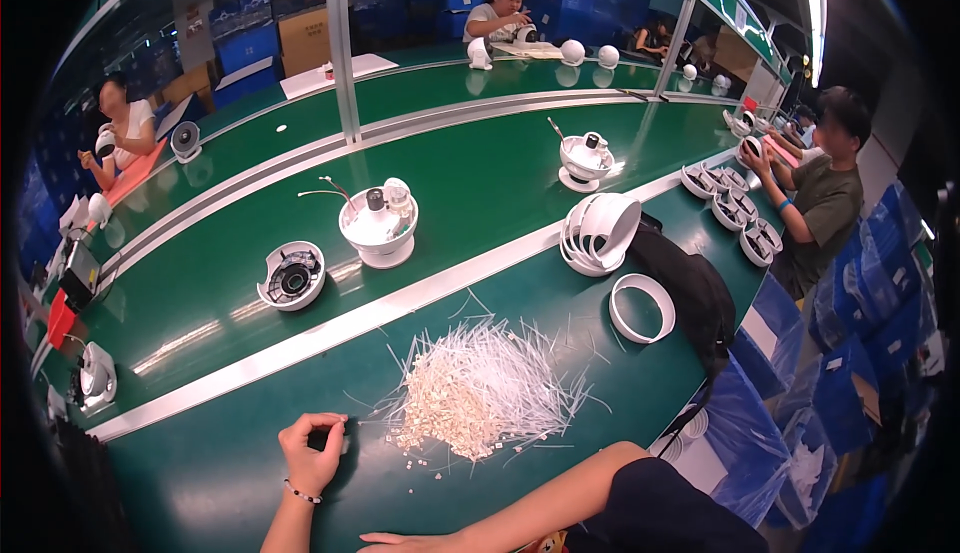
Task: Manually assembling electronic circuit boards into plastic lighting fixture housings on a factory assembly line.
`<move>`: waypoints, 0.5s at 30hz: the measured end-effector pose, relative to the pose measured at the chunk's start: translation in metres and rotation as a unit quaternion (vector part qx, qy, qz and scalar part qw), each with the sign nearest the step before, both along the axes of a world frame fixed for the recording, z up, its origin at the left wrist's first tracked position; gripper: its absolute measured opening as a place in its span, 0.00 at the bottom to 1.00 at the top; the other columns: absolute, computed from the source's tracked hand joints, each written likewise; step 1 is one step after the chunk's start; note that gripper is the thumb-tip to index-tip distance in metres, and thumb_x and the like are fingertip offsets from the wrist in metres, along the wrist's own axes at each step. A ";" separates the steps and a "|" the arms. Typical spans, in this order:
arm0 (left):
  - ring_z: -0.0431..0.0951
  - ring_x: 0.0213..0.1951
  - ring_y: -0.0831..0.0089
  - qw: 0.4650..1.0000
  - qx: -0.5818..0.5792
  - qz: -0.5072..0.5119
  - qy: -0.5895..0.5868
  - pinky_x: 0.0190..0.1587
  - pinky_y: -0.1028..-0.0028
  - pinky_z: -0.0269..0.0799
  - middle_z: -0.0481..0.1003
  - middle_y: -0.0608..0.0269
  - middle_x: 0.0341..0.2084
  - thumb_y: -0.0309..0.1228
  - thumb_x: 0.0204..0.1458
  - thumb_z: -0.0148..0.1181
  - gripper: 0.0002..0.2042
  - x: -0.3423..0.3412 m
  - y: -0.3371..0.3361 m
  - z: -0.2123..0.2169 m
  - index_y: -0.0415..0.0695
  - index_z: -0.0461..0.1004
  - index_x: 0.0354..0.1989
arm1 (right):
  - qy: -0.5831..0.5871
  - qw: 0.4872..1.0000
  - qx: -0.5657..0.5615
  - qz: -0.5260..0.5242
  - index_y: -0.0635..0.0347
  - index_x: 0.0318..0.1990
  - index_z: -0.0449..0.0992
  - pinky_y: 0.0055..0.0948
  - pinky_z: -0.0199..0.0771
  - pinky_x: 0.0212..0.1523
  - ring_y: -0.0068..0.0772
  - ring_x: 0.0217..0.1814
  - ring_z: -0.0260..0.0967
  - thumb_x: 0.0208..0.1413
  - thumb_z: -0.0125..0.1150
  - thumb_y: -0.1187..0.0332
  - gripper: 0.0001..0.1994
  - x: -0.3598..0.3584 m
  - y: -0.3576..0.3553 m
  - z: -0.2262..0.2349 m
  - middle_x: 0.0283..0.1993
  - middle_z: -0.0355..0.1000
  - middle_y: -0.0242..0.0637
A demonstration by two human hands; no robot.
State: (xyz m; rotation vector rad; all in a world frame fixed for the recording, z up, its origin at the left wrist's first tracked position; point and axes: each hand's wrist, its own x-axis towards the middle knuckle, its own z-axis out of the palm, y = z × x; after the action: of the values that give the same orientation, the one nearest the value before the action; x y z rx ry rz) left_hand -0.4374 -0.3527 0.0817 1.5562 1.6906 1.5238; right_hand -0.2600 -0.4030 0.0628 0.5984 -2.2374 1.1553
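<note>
White strips [525, 368] heaped on a smooth green table [220, 453]

The thin strips splay many ways, the heap [490, 383] longest left to right, squarish cream bits [445, 408] at its left. The left hand [312, 448] curls nearby; whether it pinches anything is unclear. The right hand [420, 543] is cropped below, its fingers unreadable.

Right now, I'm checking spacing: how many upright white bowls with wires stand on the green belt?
2 clearly: left bowl, beyond the pile; right bowl, farther away. The belt's ends may hide others.
</note>
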 end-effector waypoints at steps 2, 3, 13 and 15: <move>0.76 0.24 0.76 1.000 0.000 0.000 0.005 0.29 0.81 0.71 0.76 0.57 0.22 0.18 0.40 0.56 0.02 0.001 0.000 0.002 0.36 0.70 0.21 | 0.001 1.000 -0.004 0.002 0.61 0.29 0.67 0.61 0.46 0.52 0.57 0.53 0.53 0.46 0.55 0.57 0.15 0.000 0.001 0.003 0.49 0.60 0.52; 0.75 0.24 0.76 1.000 -0.002 0.000 0.010 0.29 0.81 0.70 0.76 0.57 0.22 0.18 0.40 0.56 0.02 0.001 -0.001 0.001 0.36 0.69 0.21 | 0.001 1.000 -0.006 0.004 0.61 0.29 0.67 0.61 0.46 0.52 0.57 0.53 0.53 0.45 0.55 0.58 0.14 0.000 0.001 0.002 0.49 0.60 0.52; 0.74 0.24 0.79 0.999 -0.029 -0.003 -0.042 0.29 0.82 0.69 0.75 0.60 0.22 0.18 0.40 0.56 0.02 -0.003 0.000 -0.005 0.35 0.71 0.24 | -0.012 1.000 -0.017 0.001 0.61 0.28 0.67 0.60 0.46 0.53 0.57 0.54 0.52 0.43 0.57 0.60 0.13 0.002 0.002 0.004 0.48 0.60 0.52; 0.73 0.24 0.79 0.998 -0.034 -0.005 -0.057 0.29 0.83 0.69 0.74 0.61 0.22 0.18 0.40 0.57 0.02 -0.004 -0.001 -0.007 0.35 0.71 0.24 | -0.011 1.000 -0.018 -0.004 0.62 0.28 0.67 0.59 0.48 0.52 0.57 0.53 0.53 0.42 0.58 0.61 0.13 0.002 0.003 0.008 0.48 0.60 0.52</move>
State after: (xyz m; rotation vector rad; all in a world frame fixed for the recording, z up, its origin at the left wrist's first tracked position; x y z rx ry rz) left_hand -0.4415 -0.3534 0.0750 1.4141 1.6508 1.5044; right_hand -0.2581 -0.3999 0.0703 0.5639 -2.2303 1.2015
